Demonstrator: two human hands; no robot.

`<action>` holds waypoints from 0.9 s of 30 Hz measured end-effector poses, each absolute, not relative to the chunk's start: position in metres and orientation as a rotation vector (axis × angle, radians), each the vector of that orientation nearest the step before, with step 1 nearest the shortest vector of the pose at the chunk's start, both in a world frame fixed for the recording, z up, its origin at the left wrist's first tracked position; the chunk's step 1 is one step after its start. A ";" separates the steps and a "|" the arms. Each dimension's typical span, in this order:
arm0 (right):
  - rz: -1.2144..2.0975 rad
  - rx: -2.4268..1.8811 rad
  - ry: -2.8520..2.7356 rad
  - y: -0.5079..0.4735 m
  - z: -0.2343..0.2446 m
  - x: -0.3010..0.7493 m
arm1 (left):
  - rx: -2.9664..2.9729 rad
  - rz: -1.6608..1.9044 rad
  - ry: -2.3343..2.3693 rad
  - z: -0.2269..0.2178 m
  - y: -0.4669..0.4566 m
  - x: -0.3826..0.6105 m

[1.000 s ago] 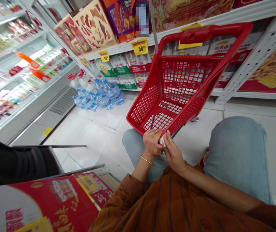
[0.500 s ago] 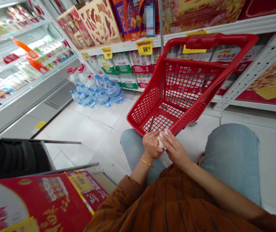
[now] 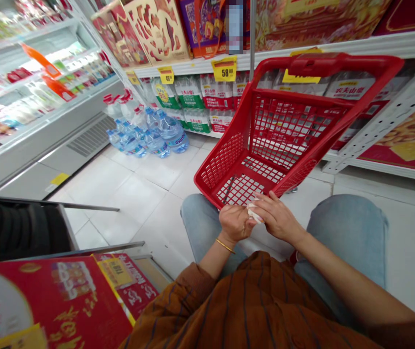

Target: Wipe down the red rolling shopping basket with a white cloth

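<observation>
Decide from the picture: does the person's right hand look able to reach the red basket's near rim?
Probably yes: the right hand sits just short of the red basket, nothing between, though it and the left hand pinch a small white thing.

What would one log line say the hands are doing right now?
left hand: holds small white wad | right hand: pinches same wad | red basket: tilted, just beyond hands

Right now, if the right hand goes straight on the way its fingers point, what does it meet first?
Most likely the small white crumpled piece, which the right hand touches; directly behind it is the left hand. The red plastic mesh basket seems just off that line, depth unclear.
</observation>
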State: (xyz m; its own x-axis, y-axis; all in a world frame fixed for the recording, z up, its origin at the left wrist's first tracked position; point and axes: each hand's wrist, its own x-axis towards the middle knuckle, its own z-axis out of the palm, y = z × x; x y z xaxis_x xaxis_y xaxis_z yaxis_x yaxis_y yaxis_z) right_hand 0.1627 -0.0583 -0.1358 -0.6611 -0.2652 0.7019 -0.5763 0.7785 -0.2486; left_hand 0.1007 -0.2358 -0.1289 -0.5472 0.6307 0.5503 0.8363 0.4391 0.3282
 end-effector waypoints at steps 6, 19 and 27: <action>0.586 0.594 -2.365 -0.040 -0.127 0.169 | -1.328 -0.801 -2.371 -0.132 -0.221 0.100; 0.506 0.570 -2.452 -0.034 -0.112 0.176 | -1.425 -0.759 -2.340 -0.126 -0.214 0.090; 0.408 0.547 -2.411 -0.024 -0.110 0.174 | -1.529 -0.753 -2.195 -0.119 -0.218 0.077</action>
